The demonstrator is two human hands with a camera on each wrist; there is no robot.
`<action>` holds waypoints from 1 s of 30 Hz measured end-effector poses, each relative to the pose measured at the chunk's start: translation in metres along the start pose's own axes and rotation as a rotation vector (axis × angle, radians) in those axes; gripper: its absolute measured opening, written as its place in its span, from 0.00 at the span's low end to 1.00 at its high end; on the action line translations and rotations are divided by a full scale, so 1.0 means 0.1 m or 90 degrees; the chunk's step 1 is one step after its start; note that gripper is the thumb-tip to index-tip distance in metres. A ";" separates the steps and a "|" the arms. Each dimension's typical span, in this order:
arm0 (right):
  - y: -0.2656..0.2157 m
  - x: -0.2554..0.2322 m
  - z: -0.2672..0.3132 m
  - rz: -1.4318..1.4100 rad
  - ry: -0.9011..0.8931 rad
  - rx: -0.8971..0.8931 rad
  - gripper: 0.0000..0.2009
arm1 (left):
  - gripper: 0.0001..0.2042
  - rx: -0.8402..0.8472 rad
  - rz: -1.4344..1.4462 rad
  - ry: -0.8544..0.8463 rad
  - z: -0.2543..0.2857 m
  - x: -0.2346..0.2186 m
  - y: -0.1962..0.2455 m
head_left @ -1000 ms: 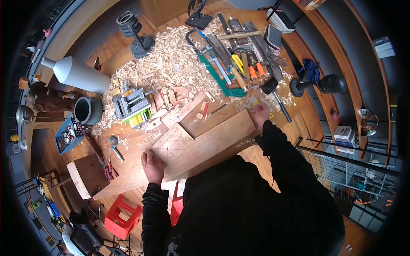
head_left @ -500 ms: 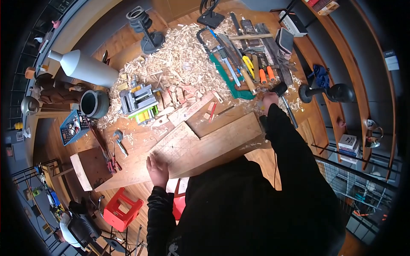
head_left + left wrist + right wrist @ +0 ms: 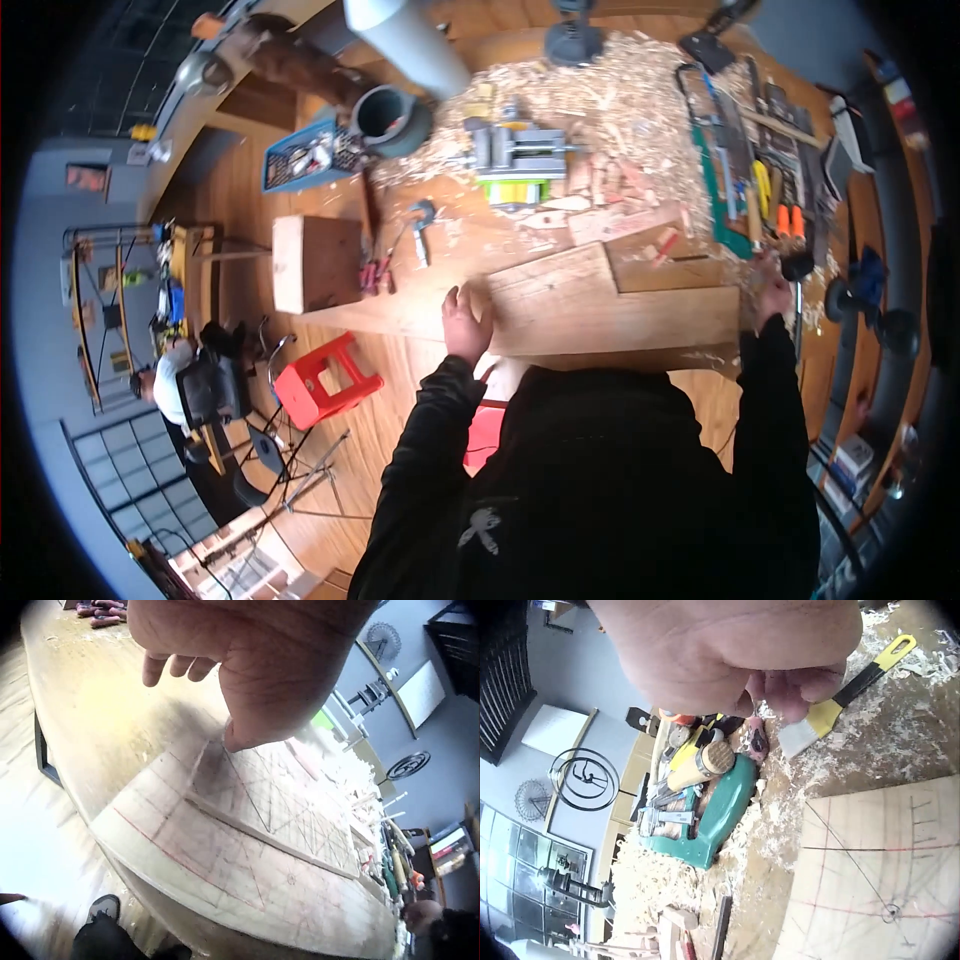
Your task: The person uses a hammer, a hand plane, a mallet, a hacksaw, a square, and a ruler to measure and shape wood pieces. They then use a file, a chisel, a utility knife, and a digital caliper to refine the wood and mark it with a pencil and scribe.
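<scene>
A wide pale board [image 3: 650,322] lies along the near table edge, with a smaller board [image 3: 555,278] overlapping its left part. In the left wrist view both the wide board [image 3: 180,859] and the smaller board [image 3: 285,814] carry drawn lines. My left hand [image 3: 467,328] is at their left end; its thumb touches the smaller board's end, and the fingers [image 3: 178,666] hang loosely. Past the boards' right end is my right hand [image 3: 773,292], fingers loosely bent, over the edge of a yellow-and-black scraper [image 3: 823,718]. Whether it touches the scraper is unclear.
Behind the boards are wood shavings [image 3: 640,110], a vise [image 3: 520,150] and a clamp [image 3: 421,235]. Several hand tools and a green saw handle [image 3: 731,802] lie beyond my right hand. A red stool [image 3: 325,385] stands at the left.
The head view has swung left, so the table appears farther right. My right hand has moved away from the wide board's right end towards the tools. My left hand stays by the left end.
</scene>
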State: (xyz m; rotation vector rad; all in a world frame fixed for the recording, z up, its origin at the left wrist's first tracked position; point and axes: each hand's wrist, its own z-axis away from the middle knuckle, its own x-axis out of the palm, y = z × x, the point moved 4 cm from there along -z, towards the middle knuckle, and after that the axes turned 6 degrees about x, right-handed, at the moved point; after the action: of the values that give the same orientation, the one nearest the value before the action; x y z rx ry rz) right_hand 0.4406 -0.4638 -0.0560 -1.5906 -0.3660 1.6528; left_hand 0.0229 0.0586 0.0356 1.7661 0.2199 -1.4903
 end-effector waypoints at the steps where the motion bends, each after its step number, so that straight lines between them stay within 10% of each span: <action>1: 0.21 0.05 -0.10 0.062 0.013 0.037 0.16 | 0.29 -0.003 -0.009 0.029 -0.02 -0.08 -0.11; 12: 0.20 0.09 0.59 0.013 0.001 -0.061 0.11 | 0.28 -0.160 -0.169 0.156 -0.27 -0.75 -1.31; 16: 0.48 0.16 0.60 0.068 0.006 -0.109 0.10 | 0.24 -0.026 -0.203 0.167 -0.43 -0.66 -1.74; 30: -0.21 -0.08 1.69 -0.104 -0.064 0.078 0.04 | 0.19 -0.026 -0.270 0.005 -0.90 -0.74 -1.71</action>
State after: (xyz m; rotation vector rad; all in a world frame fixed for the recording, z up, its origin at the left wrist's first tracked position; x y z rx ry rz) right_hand 0.2889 -0.4038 -0.0074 -1.3539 -0.4270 1.6016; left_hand -0.0321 0.2583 0.0229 1.7650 0.6569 -1.7557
